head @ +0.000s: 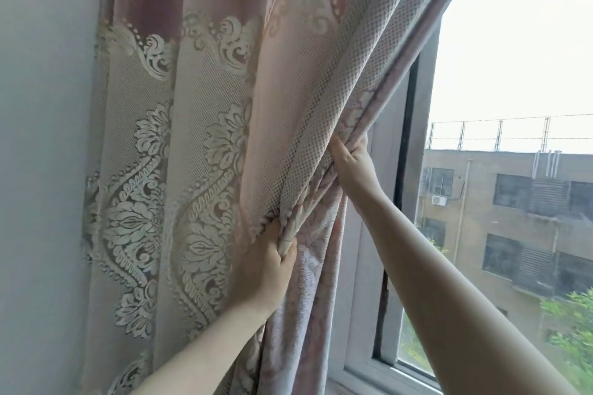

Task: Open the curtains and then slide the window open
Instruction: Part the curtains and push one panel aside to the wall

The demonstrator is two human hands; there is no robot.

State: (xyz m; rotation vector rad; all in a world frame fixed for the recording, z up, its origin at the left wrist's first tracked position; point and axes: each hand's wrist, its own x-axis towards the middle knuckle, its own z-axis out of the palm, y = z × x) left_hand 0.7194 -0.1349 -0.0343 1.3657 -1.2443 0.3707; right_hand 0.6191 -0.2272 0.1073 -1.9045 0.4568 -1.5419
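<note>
A pink curtain (218, 112) with cream floral lace hangs bunched in folds on the left, against the wall. My left hand (266, 266) grips its gathered edge low down. Higher up, my right hand (351, 163) grips the same edge, fingers curled into the fabric. Behind that edge stands the grey window frame (420, 144) with a dark vertical seal. The glass pane (513, 74) to the right is uncovered and shows bright sky.
A plain pale wall (41, 138) fills the left side. The white sill (378, 375) runs along the bottom right. Outside are a brick building (500, 221) with dark windows and green treetops (571, 324).
</note>
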